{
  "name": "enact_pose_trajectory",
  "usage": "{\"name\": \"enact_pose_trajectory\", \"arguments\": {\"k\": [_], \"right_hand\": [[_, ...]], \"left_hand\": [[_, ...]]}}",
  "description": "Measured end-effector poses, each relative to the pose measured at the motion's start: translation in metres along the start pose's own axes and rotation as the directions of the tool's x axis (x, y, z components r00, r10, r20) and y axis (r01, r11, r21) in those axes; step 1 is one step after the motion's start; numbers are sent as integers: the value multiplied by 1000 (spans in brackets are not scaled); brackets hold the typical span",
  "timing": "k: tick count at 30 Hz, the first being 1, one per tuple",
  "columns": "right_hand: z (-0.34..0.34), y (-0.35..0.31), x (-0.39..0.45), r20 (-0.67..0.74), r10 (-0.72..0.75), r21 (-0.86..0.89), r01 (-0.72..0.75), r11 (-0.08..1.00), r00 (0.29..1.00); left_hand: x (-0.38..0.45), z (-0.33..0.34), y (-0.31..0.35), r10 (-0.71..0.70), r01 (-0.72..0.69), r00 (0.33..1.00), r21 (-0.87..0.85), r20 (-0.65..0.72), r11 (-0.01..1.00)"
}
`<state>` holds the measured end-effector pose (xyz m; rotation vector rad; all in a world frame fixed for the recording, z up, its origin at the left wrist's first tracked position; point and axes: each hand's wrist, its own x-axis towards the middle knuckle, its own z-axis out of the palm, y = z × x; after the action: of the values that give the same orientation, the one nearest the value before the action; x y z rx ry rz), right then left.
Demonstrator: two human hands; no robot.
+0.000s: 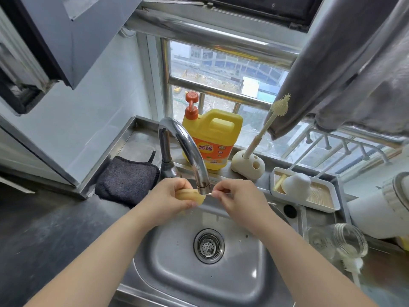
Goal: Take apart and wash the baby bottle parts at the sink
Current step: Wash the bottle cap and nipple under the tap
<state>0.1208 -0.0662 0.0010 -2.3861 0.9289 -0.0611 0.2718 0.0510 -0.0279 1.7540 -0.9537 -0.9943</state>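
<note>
Over the steel sink [239, 291], just under the tap's spout [202, 185], my left hand [170, 196] grips a yellowish bottle nipple [191, 196], partly hidden by my fingers. My right hand [238, 196] pinches a thin white stick [211, 194] whose tip meets the nipple's end. The clear bottle body [340, 242] lies on its side on the counter at the right, with a small white brush [354, 268] below it. A white bottle cap [296, 187] stands in a tray [327, 207] behind it.
A yellow pump bottle of dish soap [213, 138] and a cream brush in its holder [247, 165] stand on the window ledge. A dark cloth [127, 180] lies left of the tap. Grey fabric [354, 74] hangs at upper right.
</note>
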Motion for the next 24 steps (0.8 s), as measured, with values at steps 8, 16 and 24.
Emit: {"name": "enact_pose_trajectory", "arguments": {"k": [8,16,24], "right_hand": [[-2,-8,3,10,-25,-10,25,1000,1000],[-7,-8,5,-6,0,4,0,1000,1000],[4,-12,2,7,-24,-38,24,999,1000]], "left_hand": [[-3,5,-3,-9,17,999,-209,37,978],[-2,-1,-1,-39,42,999,-303,17,952],[7,-1,2,-47,48,997,27,-61,998]]}}
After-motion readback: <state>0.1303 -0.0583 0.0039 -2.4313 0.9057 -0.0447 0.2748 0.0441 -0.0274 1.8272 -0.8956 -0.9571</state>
